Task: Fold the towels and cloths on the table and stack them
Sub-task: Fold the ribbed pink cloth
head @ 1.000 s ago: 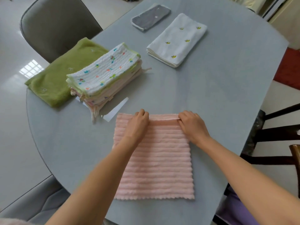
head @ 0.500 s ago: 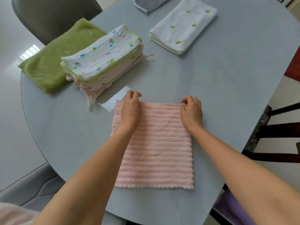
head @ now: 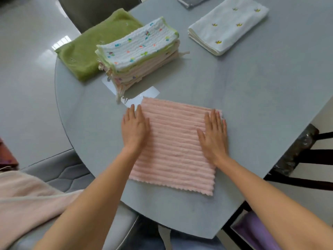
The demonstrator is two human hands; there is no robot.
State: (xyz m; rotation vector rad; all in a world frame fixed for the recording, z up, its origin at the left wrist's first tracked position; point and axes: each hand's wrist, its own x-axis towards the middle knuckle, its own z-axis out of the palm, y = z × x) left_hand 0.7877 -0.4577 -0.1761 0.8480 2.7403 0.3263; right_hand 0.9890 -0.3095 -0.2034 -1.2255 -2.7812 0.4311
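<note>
A pink ribbed cloth (head: 175,141) lies spread flat on the grey table (head: 252,105) in front of me. My left hand (head: 135,129) rests flat on its left edge with straight fingers, partly on the table. My right hand (head: 214,136) presses flat on its right edge, fingers straight. Behind the cloth to the left stands a stack of folded cloths (head: 140,55), topped by a white one with coloured dots. A folded green towel (head: 95,44) lies left of the stack. A folded white towel (head: 228,24) with small yellow marks lies at the back right.
A grey folded cloth (head: 191,0) shows at the top edge. A white paper strip (head: 140,96) lies under the stack's near corner. A grey chair (head: 93,9) stands behind the table, dark chairs (head: 306,156) to the right. A pink fabric (head: 27,204) lies at the lower left.
Both hands let go of the cloth's far edge, moved apart to its sides and now lie flat on it. The camera view has shifted down and closer.
</note>
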